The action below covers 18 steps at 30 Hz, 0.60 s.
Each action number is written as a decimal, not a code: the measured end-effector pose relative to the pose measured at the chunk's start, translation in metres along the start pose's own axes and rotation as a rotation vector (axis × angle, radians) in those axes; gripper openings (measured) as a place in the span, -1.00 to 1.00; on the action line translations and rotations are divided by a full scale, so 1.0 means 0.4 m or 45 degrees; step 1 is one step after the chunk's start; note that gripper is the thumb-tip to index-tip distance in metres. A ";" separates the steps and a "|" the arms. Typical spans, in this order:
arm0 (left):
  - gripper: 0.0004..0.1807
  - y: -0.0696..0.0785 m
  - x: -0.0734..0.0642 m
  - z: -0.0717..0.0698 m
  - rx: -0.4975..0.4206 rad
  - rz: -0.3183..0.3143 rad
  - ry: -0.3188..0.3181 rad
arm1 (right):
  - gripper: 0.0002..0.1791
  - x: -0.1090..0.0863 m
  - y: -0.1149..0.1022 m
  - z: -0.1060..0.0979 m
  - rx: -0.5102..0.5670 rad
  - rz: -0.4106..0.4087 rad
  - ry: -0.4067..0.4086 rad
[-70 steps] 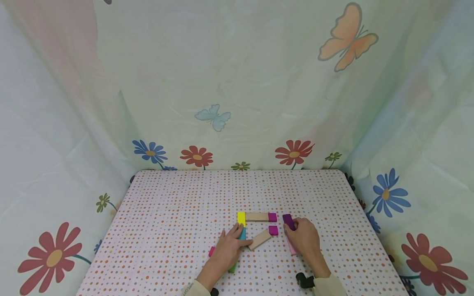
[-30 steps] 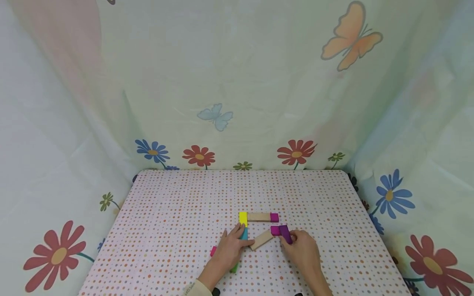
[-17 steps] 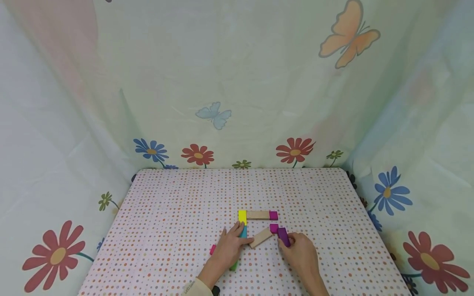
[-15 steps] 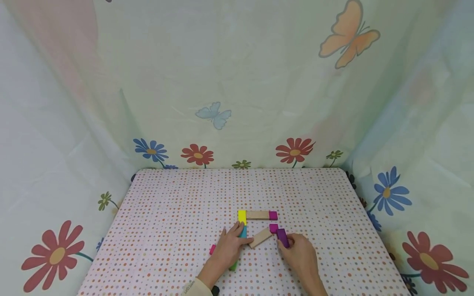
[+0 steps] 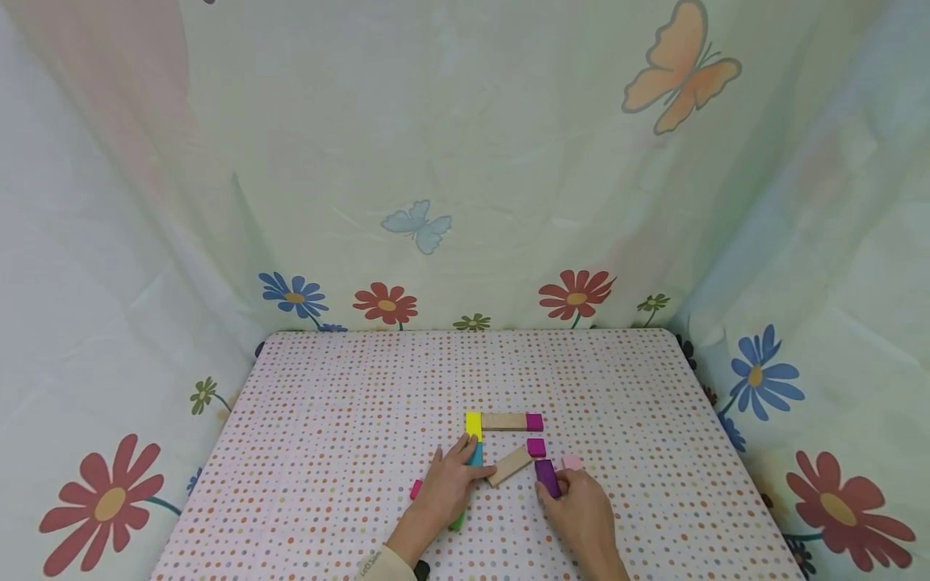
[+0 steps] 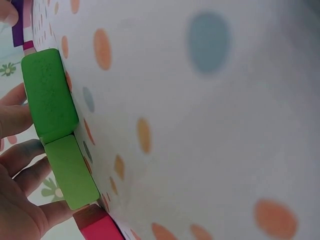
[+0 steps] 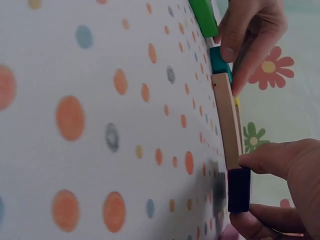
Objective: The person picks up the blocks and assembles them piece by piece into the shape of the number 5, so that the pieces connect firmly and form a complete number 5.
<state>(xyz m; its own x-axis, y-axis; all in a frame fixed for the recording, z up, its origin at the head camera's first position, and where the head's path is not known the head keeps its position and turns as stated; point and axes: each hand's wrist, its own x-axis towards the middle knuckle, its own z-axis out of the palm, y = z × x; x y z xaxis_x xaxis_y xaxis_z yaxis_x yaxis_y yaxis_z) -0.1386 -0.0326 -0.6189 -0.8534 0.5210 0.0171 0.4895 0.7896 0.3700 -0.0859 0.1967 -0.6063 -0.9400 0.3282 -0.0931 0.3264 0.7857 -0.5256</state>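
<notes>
At 5 o'clock in the head view, right hand (image 5: 581, 512) pinches purple block (image 5: 547, 479), magenta block (image 5: 536, 448) at its 11; a clumsy shove there could skew magenta block or plain block (image 5: 511, 466). Left wrist: left hand (image 6: 21, 210) at green block's (image 6: 50, 95) 8 o'clock, fingers spread, not clamped; leaning could nudge it. Right wrist: purple block looks near-black, straight-edged; can't tell if it touches plain block.
</notes>
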 end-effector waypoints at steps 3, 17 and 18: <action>-0.58 0.002 -0.001 -0.002 0.006 -0.004 -0.001 | -0.63 -0.002 0.003 0.005 -0.014 0.002 -0.028; -0.56 0.004 0.000 -0.002 0.031 -0.019 -0.020 | -0.53 -0.012 0.003 0.018 -0.083 -0.023 0.010; -0.56 0.004 -0.001 -0.002 0.032 -0.024 -0.024 | -0.52 -0.012 0.004 0.019 -0.087 -0.023 0.007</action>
<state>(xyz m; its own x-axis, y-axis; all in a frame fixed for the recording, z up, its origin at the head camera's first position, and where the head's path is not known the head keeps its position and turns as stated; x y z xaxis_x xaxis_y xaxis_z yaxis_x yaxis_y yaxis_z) -0.1376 -0.0320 -0.6177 -0.8592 0.5116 -0.0069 0.4779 0.8072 0.3465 -0.0817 0.1925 -0.6130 -0.9452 0.3166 -0.0796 0.3159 0.8252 -0.4682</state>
